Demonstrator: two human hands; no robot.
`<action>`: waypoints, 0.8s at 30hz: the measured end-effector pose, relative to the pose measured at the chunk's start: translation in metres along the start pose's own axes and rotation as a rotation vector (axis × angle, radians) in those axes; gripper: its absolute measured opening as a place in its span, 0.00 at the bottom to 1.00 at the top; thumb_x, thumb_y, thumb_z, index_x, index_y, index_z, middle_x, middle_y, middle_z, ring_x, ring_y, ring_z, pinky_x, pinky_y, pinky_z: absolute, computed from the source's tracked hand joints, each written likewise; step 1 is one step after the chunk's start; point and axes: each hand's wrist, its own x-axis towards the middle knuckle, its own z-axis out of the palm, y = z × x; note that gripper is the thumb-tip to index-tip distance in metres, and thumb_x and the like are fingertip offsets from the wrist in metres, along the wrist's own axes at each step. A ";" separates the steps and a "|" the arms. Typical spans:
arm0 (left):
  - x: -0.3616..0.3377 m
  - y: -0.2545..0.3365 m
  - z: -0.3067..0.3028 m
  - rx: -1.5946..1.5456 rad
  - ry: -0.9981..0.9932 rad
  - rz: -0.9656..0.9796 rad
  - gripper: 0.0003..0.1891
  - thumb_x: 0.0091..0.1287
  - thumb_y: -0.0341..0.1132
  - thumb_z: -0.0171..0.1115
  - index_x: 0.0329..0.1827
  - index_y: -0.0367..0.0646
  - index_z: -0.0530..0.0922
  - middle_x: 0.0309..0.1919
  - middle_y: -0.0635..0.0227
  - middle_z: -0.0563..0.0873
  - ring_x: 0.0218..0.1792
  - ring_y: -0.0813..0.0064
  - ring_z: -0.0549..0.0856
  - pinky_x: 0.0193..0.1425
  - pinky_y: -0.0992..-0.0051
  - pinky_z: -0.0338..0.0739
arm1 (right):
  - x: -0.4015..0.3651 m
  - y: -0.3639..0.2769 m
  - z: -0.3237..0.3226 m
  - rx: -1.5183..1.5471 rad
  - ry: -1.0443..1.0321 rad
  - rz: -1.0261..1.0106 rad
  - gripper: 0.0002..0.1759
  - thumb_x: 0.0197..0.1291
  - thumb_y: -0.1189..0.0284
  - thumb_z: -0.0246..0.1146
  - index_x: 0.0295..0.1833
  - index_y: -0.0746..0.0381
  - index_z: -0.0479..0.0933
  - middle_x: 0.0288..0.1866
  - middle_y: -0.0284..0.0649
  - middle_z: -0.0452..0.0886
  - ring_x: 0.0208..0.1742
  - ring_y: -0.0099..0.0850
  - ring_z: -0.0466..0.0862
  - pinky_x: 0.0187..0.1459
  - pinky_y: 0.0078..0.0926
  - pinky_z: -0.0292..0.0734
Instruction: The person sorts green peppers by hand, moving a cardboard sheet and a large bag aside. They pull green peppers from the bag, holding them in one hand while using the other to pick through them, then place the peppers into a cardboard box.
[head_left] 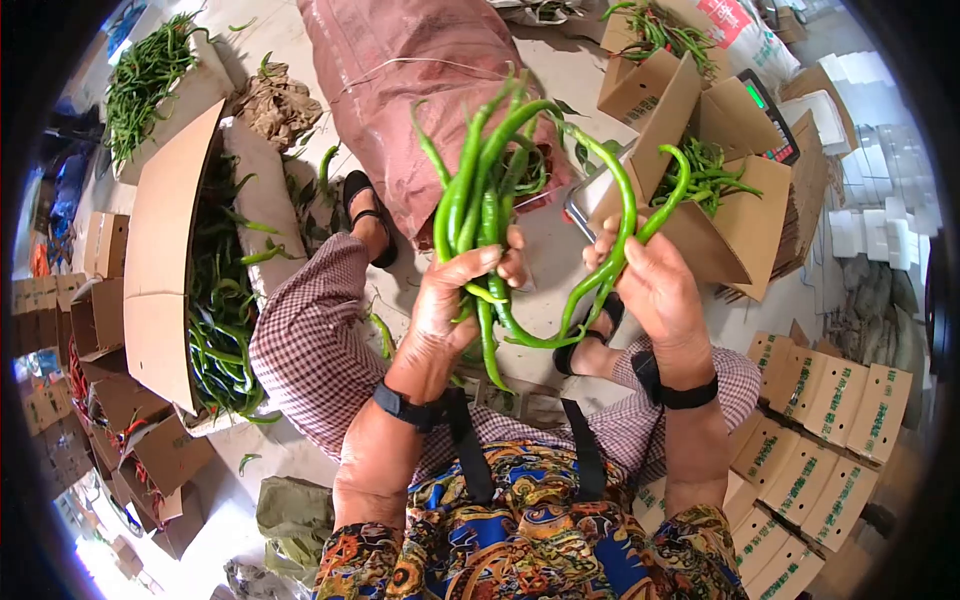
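My left hand [462, 290] is closed around a bunch of long green chili peppers [488, 215], most of them pointing up and a few hanging below the fist. To its right, my right hand [652, 275] pinches a few more long, curled green peppers [628, 200]. Some of these curve back toward the bunch and overlap it. Behind both hands lies a large reddish-pink woven sack [400, 110]. Its mouth faces me, with more green peppers [530, 165] showing inside.
An open carton [745, 215] with green peppers stands right, near a scale with a lit display [768, 115]. On the left, a cardboard sheet [170, 270] leans by a box full of peppers [222, 340]. Another pepper-filled box [150, 85] is farther back. Flattened cartons [820, 400] lie right.
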 end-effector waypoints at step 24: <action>0.002 0.001 0.001 0.101 0.050 0.048 0.28 0.54 0.27 0.68 0.59 0.35 0.69 0.43 0.59 0.80 0.33 0.73 0.78 0.41 0.70 0.76 | -0.028 -0.146 -0.098 -0.221 0.286 -0.145 0.25 0.69 0.70 0.54 0.67 0.73 0.62 0.52 0.45 0.77 0.48 0.28 0.79 0.50 0.25 0.77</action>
